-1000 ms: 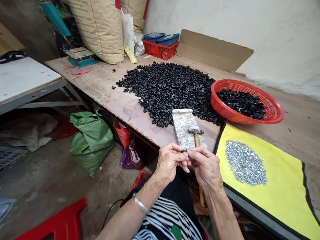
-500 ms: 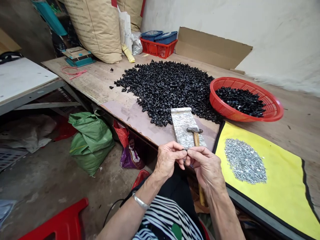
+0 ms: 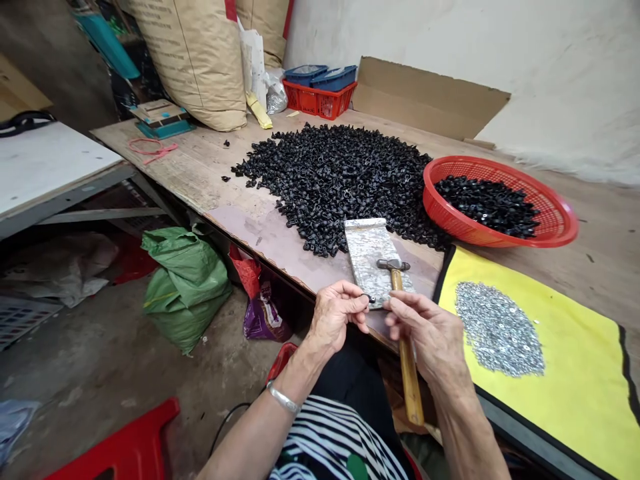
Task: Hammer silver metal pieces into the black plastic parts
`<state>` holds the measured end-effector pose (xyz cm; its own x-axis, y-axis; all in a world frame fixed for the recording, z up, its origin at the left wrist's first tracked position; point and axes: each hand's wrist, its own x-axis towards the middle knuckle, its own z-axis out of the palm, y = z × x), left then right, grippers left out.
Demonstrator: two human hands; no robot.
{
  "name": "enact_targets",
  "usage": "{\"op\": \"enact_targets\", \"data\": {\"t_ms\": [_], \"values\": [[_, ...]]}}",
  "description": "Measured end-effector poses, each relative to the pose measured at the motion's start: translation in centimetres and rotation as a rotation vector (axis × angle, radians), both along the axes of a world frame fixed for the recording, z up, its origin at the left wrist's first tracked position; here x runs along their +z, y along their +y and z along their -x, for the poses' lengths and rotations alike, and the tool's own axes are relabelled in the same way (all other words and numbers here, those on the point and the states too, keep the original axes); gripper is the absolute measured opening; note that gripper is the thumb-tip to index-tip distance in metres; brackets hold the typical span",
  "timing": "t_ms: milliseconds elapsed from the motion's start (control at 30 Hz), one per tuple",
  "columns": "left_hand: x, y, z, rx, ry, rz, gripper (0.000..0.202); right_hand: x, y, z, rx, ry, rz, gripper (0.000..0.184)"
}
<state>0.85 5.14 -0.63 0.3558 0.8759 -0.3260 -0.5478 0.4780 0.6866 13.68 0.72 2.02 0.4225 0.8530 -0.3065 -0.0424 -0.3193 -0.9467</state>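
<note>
Head view, seated person at a wooden workbench. Left hand pinches a small black part between thumb and forefinger tips, other fingers curled, the part held up at the fingertips, apparently so it stays exposed to the other hand. Right hand is just beside it, fingertips drawn together and pointing toward the part but apart from it; cannot tell if they hold anything tiny. Below the right hand, a small hammer has its steel head resting on a pale speckled slab and its wooden handle running back over the bench edge, which looks like an arrangement for quick pickup. The slab sits right in front of the hands, probably as a hard striking surface. To the right, a yellow cloth mat carries a spread pile of small silver metal pieces, close to the right hand, with the bright mat making them easy to see. Ahead, a large heap of black parts lies loose on the bench, within reach, and more black parts fill the bottom of a tilted red plastic basket. Metal bangle on left wrist.
</note>
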Motion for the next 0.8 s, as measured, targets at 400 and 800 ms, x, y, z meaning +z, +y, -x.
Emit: {"op": "enact_targets", "data": {"t_ms": [400, 800], "values": [[-0.1, 2.2, 0.1, 0.024, 0.188, -0.044, 0.015, -0.7, -1.2, -1.2, 0.128, -0.564, 0.384, 0.015], [0.0, 2.5, -0.9, -0.016, 0.396, 0.004, 0.012, -0.6, -4.0, -0.5, 0.003, 0.144, 0.242, 0.034]]}}
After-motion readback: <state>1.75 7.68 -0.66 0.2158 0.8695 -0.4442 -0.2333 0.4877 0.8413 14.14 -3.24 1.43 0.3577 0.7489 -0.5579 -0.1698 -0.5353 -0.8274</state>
